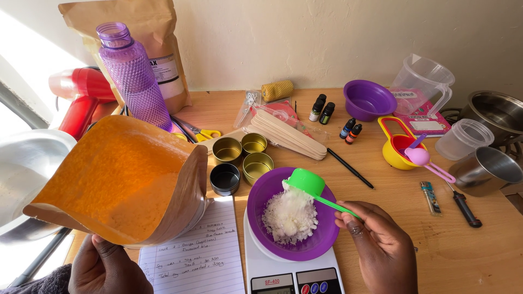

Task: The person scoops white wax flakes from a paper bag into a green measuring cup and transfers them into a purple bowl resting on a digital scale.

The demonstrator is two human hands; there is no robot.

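White flakes [290, 215], probably wax by the look of them, lie heaped in a purple bowl [327, 235] that sits on a white kitchen scale [259, 267] at the near edge of the wooden table [479, 250]. The right hand [378, 239] pinches the long handle of a green scoop [308, 182] between thumb and fingers, closed firmly on it, and the scoop is tipped over the bowl with flakes spilling off its lip onto the pile. The left hand [106, 267] is wrapped around the bottom of a brown paper bag [120, 179], holding it tilted with its open mouth turned towards the bowl. The step in hand appears to be measuring out flakes by weight, one scoop at a time. Any next move would call for a steady wrist, so the flakes land inside the bowl rather than on the scale, and for keeping the bag from tipping further. Just behind the bowl stand four small round tins [239, 158], near a bundle of flat wooden sticks [289, 136]. A lined notebook [199, 256] with handwriting lies beside the scale, between the two hands.
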